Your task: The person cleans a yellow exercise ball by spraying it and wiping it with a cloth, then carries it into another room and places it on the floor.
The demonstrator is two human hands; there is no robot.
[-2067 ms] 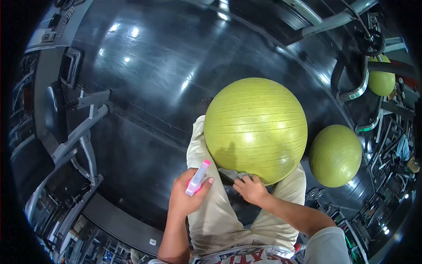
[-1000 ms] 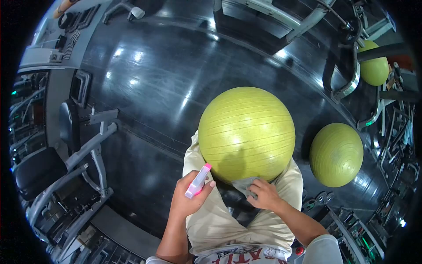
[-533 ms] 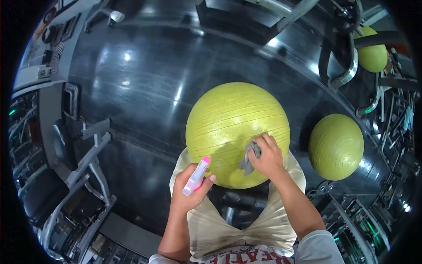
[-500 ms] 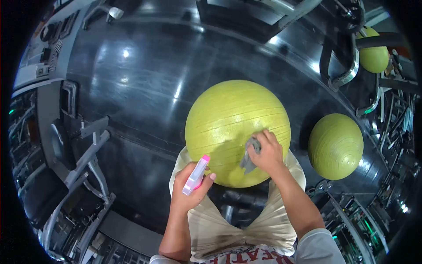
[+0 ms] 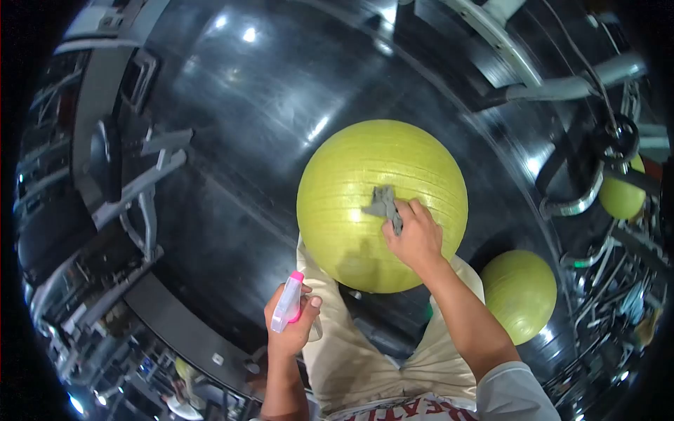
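A large yellow-green exercise ball [image 5: 382,154] sits between my knees, its ridged surface shiny under the lights. My right hand [image 5: 415,237] is closed on a crumpled grey cloth [image 5: 383,203], which lies against the ball's upper face. Lower left, off the ball, my left hand [image 5: 291,319] grips a spray bottle [image 5: 287,305] with a pink nozzle and a clear, whitish head. Most of the bottle's body is hidden by the hand and the sprayer head.
A second yellow-green ball [image 5: 519,296] rests on the dark floor [image 5: 239,126] by my right leg. Another ball [image 5: 623,193] is among machine frames at far right. A padded gym machine [image 5: 116,186] stands at left. Metal bars [image 5: 502,45] cross the upper right.
My right hand has slid the cloth up and left across the ball. The left hand with the spray bottle has moved down and left, away from the ball. The view has turned.
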